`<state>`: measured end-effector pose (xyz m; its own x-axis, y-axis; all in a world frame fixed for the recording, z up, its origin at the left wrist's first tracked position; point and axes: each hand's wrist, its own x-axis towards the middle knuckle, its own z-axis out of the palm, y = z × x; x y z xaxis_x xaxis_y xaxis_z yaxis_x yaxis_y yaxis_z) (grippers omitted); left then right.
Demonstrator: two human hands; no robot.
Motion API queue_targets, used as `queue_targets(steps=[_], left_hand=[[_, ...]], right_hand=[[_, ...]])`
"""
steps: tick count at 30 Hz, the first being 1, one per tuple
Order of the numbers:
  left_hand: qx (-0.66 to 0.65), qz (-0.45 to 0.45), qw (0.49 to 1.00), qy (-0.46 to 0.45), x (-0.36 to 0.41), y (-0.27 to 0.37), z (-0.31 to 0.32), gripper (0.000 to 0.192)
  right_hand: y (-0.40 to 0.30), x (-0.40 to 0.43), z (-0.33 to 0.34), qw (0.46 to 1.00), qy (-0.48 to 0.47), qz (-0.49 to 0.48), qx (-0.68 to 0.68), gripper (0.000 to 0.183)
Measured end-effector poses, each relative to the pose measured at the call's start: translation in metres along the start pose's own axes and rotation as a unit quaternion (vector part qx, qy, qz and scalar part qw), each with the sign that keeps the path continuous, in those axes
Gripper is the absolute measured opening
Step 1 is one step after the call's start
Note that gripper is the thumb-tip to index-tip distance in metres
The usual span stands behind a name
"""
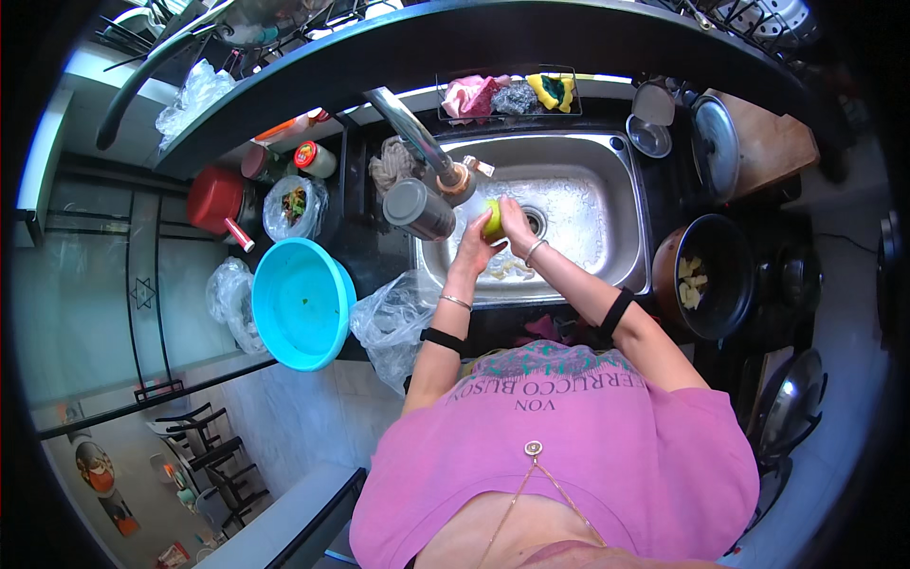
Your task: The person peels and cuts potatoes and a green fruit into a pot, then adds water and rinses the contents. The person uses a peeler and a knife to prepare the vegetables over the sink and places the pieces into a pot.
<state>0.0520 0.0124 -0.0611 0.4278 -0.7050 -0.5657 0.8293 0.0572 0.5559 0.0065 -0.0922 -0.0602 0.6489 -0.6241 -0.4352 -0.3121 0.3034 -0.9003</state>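
Both hands meet over the left part of a stainless steel sink (604,206), below the chrome faucet (419,135). Between them is a round yellow-green fruit or vegetable (493,220); its exact kind is partly hidden by fingers. My left hand (475,245) cups it from the left and below. On its other side, my right hand (516,222) wraps fingers over the top. Pale peel-like scraps (515,269) lie on the sink floor beneath my wrists. The drain (534,222) shows just right of my right hand.
Left of the sink stand a grey-lidded container (419,208), a turquoise basin (302,306) and a crumpled plastic bag (391,323). A pot (732,277) with pale cut pieces sits at right. A wire rack (508,117) holds cloth and scrubbers behind; a dark shelf (498,43) overhangs.
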Motion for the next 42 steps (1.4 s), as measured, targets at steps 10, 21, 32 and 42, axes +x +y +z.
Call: queue_targets(steps=[10, 21, 32, 42], left_hand=[[-0.115, -0.054, 0.991, -0.049, 0.006, 0.024, -0.044, 0.038], [0.110, 0.128, 0.984, -0.050, 0.048, 0.111, -0.043, 0.049], [-0.085, 0.197, 0.976, -0.040, 0.074, 0.125, -0.070, 0.029], [-0.110, -0.053, 0.993, 0.005, -0.014, -0.004, -0.014, 0.049]], right_hand=[[-0.016, -0.022, -0.068, 0.962, -0.204, 0.042, -0.175, 0.048], [0.014, -0.143, -0.187, 0.819, -0.033, -0.200, -0.537, 0.036], [0.093, -0.208, -0.289, 0.805, 0.148, -0.148, -0.556, 0.052], [0.062, -0.138, -0.222, 0.911, 0.104, -0.207, -0.341, 0.018]])
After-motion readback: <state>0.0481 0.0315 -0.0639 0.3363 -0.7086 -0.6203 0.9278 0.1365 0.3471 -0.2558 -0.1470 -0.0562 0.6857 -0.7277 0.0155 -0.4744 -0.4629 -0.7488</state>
